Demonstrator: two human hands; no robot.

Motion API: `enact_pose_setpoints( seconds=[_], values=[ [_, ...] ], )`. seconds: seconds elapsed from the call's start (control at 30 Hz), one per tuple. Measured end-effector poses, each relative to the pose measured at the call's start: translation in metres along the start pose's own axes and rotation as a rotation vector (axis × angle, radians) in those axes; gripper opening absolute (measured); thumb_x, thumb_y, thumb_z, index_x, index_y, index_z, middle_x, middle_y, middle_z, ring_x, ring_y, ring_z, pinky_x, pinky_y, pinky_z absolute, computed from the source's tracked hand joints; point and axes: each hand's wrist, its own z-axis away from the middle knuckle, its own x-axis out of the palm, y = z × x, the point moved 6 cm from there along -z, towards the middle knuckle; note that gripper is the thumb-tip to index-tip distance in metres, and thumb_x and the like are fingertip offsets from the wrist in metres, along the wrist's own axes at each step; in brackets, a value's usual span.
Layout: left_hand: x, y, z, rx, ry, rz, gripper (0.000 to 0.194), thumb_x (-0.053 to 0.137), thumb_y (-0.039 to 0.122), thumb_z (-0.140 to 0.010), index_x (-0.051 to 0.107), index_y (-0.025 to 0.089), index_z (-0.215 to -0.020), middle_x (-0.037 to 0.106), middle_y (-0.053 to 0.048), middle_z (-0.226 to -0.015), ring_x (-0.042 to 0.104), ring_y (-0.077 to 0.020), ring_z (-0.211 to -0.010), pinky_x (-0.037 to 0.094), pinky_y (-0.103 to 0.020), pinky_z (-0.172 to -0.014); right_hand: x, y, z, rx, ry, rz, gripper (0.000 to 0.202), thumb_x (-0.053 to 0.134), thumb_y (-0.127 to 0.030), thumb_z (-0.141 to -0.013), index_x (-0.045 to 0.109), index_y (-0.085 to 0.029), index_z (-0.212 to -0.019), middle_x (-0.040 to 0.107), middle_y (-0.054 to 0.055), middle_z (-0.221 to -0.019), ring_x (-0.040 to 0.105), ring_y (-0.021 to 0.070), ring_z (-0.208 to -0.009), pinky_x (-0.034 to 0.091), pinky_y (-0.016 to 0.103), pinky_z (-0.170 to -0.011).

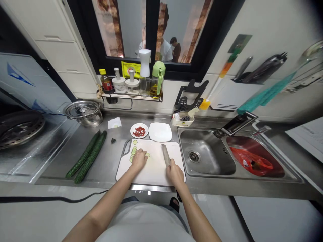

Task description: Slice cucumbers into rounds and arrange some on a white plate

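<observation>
On the white cutting board [153, 171], a row of thin cucumber slices [132, 155] lies along the left side. My left hand [139, 160] is over the board beside that row, its fingers bent around a single cucumber slice [148, 155] at the fingertips. My right hand [174, 172] grips a knife [165, 154] by its handle, which my fingers hide. The blade points away from me above the right part of the board. Behind the board stand a small plate of chopped red pieces [139, 131] and a white square plate [160, 131].
Two whole cucumbers [88, 156] lie to the left, near a lidded steel pot [84, 112]. A small dark scrap [113, 140] and a white paper [114, 123] are on the counter. On the right is a double sink [207, 171] holding a red plastic bag [252, 163]. Condiment bottles stand on a shelf [133, 96].
</observation>
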Motion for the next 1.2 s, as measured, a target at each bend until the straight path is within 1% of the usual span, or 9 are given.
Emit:
enact_pose_setpoints(
  seconds=[0.17,0.33,0.43,0.57,0.63,0.77,0.93,1.07,1.2],
  values=[
    [0.004,-0.002,-0.001,-0.039,0.016,0.048,0.022,0.051,0.025,-0.086,0.066,0.018,-0.1,0.059,-0.009,-0.102,0.051,-0.0214,-0.104,0.038,-0.031,-0.09,0.0,0.001,-0.002,-0.01,-0.017,0.02,0.034,0.033,-0.018,-0.09,0.043,-0.015,-0.122,0.067,0.012,-0.091,0.063,0.0198,-0.083,0.035,0.026,-0.064],
    [0.005,-0.008,-0.009,-0.11,0.01,0.137,0.018,0.058,0.02,-0.079,0.065,0.017,-0.094,0.062,-0.007,-0.099,0.055,-0.0198,-0.099,0.039,-0.028,-0.086,0.002,0.0,-0.003,-0.016,-0.018,0.032,0.034,0.034,-0.018,-0.09,0.042,-0.015,-0.123,0.067,0.012,-0.091,0.063,0.0195,-0.083,0.036,0.026,-0.065],
    [0.005,-0.01,-0.014,-0.155,-0.008,0.186,0.014,0.059,0.019,-0.076,0.064,0.018,-0.089,0.065,-0.005,-0.094,0.058,-0.018,-0.091,0.041,-0.026,-0.078,0.004,-0.001,-0.003,-0.021,-0.016,0.044,0.034,0.034,-0.018,-0.091,0.041,-0.014,-0.124,0.067,0.012,-0.091,0.063,0.0194,-0.084,0.037,0.026,-0.066],
    [0.006,-0.011,-0.017,-0.217,-0.043,0.255,0.007,0.059,0.02,-0.077,0.062,0.019,-0.083,0.067,-0.002,-0.082,0.06,-0.015,-0.078,0.04,-0.023,-0.067,0.006,-0.003,-0.002,-0.018,-0.012,0.074,0.033,0.032,-0.019,-0.092,0.043,-0.014,-0.122,0.067,0.012,-0.09,0.063,0.0193,-0.083,0.037,0.026,-0.065],
    [0.004,-0.011,-0.018,-0.225,-0.036,0.274,0.007,0.059,0.019,-0.077,0.063,0.02,-0.083,0.068,-0.001,-0.081,0.06,-0.0146,-0.077,0.039,-0.023,-0.066,0.006,-0.004,-0.001,-0.014,-0.021,0.081,0.032,0.032,-0.019,-0.092,0.044,-0.014,-0.122,0.067,0.012,-0.09,0.063,0.019,-0.083,0.037,0.026,-0.065],
    [0.0,-0.014,-0.017,-0.243,-0.031,0.308,0.014,0.061,0.019,-0.074,0.066,0.02,-0.087,0.069,-0.002,-0.083,0.061,-0.0151,-0.078,0.04,-0.023,-0.067,0.005,-0.004,-0.002,-0.022,-0.041,0.066,0.035,0.032,-0.018,-0.091,0.042,-0.014,-0.125,0.067,0.012,-0.09,0.063,0.0189,-0.083,0.037,0.026,-0.065],
    [-0.004,-0.02,-0.007,-0.269,-0.032,0.392,0.017,0.06,0.017,-0.072,0.067,0.02,-0.087,0.069,0.0,-0.077,0.061,-0.0132,-0.074,0.041,-0.022,-0.066,0.005,-0.002,-0.004,-0.028,-0.034,0.051,0.038,0.031,-0.018,-0.09,0.041,-0.013,-0.127,0.067,0.012,-0.09,0.063,0.0194,-0.083,0.037,0.026,-0.065],
    [-0.011,-0.028,0.011,-0.265,0.046,0.439,0.018,0.058,0.017,-0.073,0.068,0.021,-0.088,0.068,0.001,-0.077,0.061,-0.0124,-0.073,0.04,-0.021,-0.065,0.006,-0.001,-0.004,-0.022,-0.028,0.054,0.04,0.032,-0.02,-0.091,0.039,-0.012,-0.13,0.067,0.013,-0.091,0.063,0.0197,-0.086,0.038,0.026,-0.067],
    [-0.015,-0.046,0.031,-0.302,0.113,0.45,0.02,0.056,0.017,-0.074,0.067,0.021,-0.091,0.068,0.001,-0.076,0.06,-0.0123,-0.072,0.04,-0.02,-0.064,0.006,-0.002,-0.004,-0.031,-0.036,0.077,0.039,0.033,-0.019,-0.091,0.039,-0.013,-0.129,0.067,0.012,-0.092,0.063,0.0195,-0.084,0.038,0.027,-0.067]
  ],
)
